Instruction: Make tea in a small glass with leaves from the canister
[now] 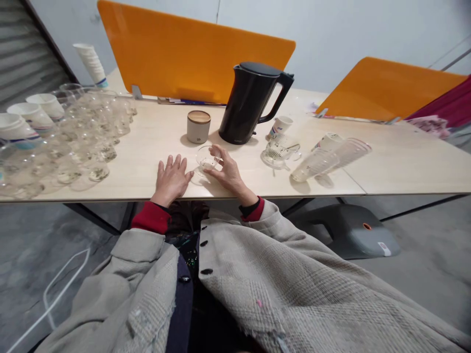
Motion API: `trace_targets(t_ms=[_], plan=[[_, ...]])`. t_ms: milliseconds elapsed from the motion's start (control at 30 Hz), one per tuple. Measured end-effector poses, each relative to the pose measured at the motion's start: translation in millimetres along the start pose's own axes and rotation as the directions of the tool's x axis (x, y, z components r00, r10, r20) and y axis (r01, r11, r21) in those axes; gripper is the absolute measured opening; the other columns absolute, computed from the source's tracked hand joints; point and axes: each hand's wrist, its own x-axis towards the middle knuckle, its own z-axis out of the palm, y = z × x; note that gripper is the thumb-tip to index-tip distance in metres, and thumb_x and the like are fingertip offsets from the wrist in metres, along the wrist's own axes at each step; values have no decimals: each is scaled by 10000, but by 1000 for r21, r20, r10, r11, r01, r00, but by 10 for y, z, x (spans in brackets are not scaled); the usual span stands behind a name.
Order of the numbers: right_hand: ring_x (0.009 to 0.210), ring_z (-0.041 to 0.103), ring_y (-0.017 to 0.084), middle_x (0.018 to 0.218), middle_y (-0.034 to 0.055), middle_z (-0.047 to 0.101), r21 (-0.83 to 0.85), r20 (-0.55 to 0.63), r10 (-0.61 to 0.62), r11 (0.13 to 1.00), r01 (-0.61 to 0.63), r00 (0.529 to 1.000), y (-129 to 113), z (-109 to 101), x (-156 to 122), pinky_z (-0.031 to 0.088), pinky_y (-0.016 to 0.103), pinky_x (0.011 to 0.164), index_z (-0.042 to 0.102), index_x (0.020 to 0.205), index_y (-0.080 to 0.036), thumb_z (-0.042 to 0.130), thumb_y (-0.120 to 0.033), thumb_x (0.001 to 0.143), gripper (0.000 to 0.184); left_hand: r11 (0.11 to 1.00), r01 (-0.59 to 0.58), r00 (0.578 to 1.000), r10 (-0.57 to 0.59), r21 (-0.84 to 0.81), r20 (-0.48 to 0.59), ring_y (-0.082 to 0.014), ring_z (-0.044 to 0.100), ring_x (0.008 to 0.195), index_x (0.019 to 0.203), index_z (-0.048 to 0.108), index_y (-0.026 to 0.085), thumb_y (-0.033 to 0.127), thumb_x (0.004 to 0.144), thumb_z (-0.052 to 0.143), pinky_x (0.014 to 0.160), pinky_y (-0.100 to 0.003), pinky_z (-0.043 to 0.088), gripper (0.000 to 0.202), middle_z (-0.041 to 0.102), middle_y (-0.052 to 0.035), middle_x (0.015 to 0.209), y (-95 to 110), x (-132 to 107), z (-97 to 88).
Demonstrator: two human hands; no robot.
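Note:
A small clear cup (204,165) with a few dark bits at its bottom stands near the table's front edge. My right hand (228,171) curls round its right side, thumb low and fingers near the rim. Flat on the table just left of the cup lies my left hand (172,179), fingers spread and holding nothing. Behind the cup is a grey canister (198,131) with a wooden lid. A black electric kettle (247,105) stands to the right of the canister, its handle pointing right.
Many clear cups (97,171) holding leaf bits crowd the left, beside paper cup stacks (46,105). To the right are a glass teapot-like vessel (281,153), a paper cup (282,125) and tilted stacks of clear cups (344,154). Orange dividers (191,54) line the back.

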Motion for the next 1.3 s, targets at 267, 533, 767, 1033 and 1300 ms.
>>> trace_targets(t_ms=[267,533,767,1033,1300], plan=[[1608,534,383,1655,156,602,66,78,4,998,-9,997,-162,176,-52,500,573,1290,511,1641,-310,868,-836,753,1092,925,-198,977,160,-323,-141,-390,244,1762,1792,300,222,582,950,774,1420,-597,254,1030,337,-169,1865,-178,16,86],[1517,614,379,1609,167,644,192,167,51,978,-83,985,-207,363,-57,542,598,1240,540,1610,-310,911,-766,753,1039,612,-305,946,109,-730,-304,-338,593,1571,1704,434,242,489,785,976,1290,-487,503,1096,628,-208,1661,-237,-36,176],[1574,561,381,1672,154,599,241,248,52,964,-114,967,-205,379,-96,526,601,1278,501,1688,-336,922,-826,719,1165,605,-286,935,5,-743,-355,-292,765,1273,1487,629,213,542,785,977,1123,-447,610,850,778,-160,1388,-275,-80,233],[1517,627,364,1605,149,667,226,242,36,970,-92,970,-113,422,-116,524,619,1272,521,1687,-342,836,-825,832,1031,663,-223,939,-50,-715,-339,-295,762,1245,1458,596,207,402,776,975,1089,-458,609,804,765,-163,1380,-274,-140,231],[1522,627,362,1662,129,627,199,251,25,977,-77,968,-104,425,-141,510,635,1280,457,1734,-380,790,-842,862,1042,598,-201,938,-111,-776,-328,-300,769,1250,1337,606,239,373,775,984,1059,-466,632,691,786,-162,1338,-197,-266,143]])
